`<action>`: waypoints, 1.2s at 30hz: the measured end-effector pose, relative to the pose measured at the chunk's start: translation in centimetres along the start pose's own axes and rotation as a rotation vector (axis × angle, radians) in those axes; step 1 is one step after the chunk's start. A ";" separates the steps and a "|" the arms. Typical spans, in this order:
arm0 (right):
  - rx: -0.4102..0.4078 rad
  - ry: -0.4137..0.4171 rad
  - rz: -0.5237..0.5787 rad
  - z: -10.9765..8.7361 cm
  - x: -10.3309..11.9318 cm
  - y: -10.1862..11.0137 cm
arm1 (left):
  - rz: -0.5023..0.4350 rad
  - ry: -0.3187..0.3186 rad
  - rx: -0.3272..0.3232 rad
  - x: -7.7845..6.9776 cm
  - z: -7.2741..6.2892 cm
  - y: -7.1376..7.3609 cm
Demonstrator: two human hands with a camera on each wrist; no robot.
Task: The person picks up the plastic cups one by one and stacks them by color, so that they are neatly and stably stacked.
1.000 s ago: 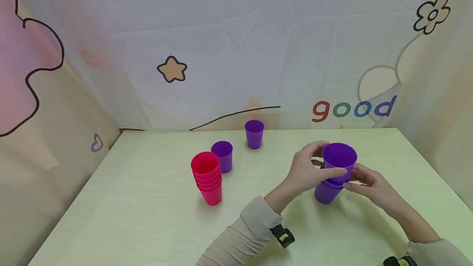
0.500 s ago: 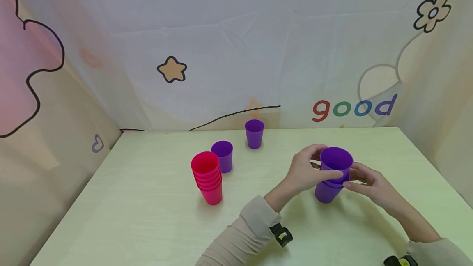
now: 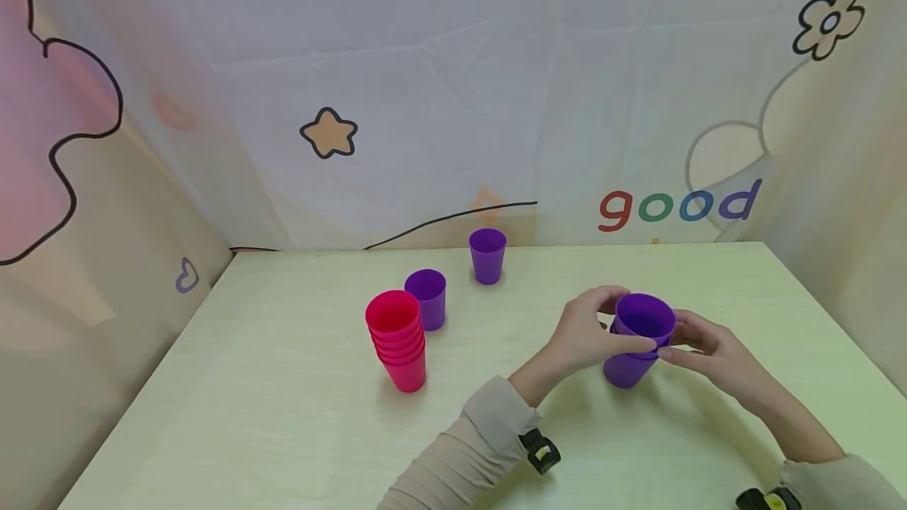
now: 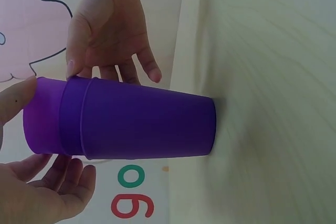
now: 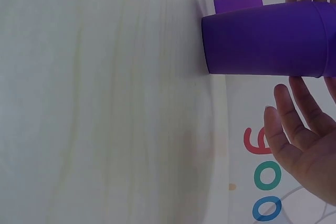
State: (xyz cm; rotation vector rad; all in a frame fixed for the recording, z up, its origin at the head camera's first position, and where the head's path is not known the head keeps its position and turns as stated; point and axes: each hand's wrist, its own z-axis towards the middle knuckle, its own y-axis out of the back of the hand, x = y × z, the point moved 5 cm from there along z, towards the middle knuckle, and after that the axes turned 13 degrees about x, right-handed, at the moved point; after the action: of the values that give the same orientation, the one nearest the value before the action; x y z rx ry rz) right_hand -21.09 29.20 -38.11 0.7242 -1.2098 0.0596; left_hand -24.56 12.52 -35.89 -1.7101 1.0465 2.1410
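Over the right part of the table, my left hand (image 3: 584,333) grips the top purple cup (image 3: 643,316), thumb in front and fingers behind. This cup sits partly nested in the purple cups below (image 3: 627,371), which stand upright on the table. My right hand (image 3: 712,349) holds the right side of those lower cups near their rims with thumb and forefinger. In the left wrist view the nested purple cups (image 4: 147,121) show rim bands one above the other, with the right hand (image 4: 113,35) behind. The right hand's other fingers (image 5: 286,108) are spread loosely beside the cups in the right wrist view.
Left of centre stands a stack of nested red cups (image 3: 398,345). Just behind it is a single purple cup (image 3: 432,301), and another purple cup (image 3: 488,256) stands near the table's back edge. A printed cloth (image 3: 425,101) hangs behind the table (image 3: 248,415).
My left hand's purple cup has moved down and slightly left, sinking deeper into the cups below. The right hand has stayed in place, and the other cups have not moved.
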 end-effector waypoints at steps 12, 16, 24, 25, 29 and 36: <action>0.001 -0.020 0.006 0.0 -0.2 0.1 | 0.056 0.035 0.005 0.6 0.0 -0.4; -0.007 -0.032 -0.015 0.0 -0.1 0.2 | 0.073 0.032 0.016 0.7 0.0 -0.4; -0.004 -0.049 -0.029 0.1 0.1 0.4 | 0.094 0.039 0.020 0.9 0.1 -0.5; -0.005 -0.053 -0.035 0.1 0.1 0.4 | 0.093 0.041 0.019 0.9 0.1 -0.5; -0.012 -0.069 -0.064 0.0 0.4 0.5 | 0.082 0.056 0.014 1.0 -0.1 -0.3; -0.028 -0.067 -0.106 -0.2 0.8 0.8 | 0.019 0.032 0.016 1.2 -1.1 0.5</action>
State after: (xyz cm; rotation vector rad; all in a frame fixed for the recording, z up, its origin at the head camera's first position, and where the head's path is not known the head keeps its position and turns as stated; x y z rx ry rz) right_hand -20.95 29.60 -37.05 0.7694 -1.2321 -0.0697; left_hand -24.37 11.16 -36.87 -1.7394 1.0888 2.1176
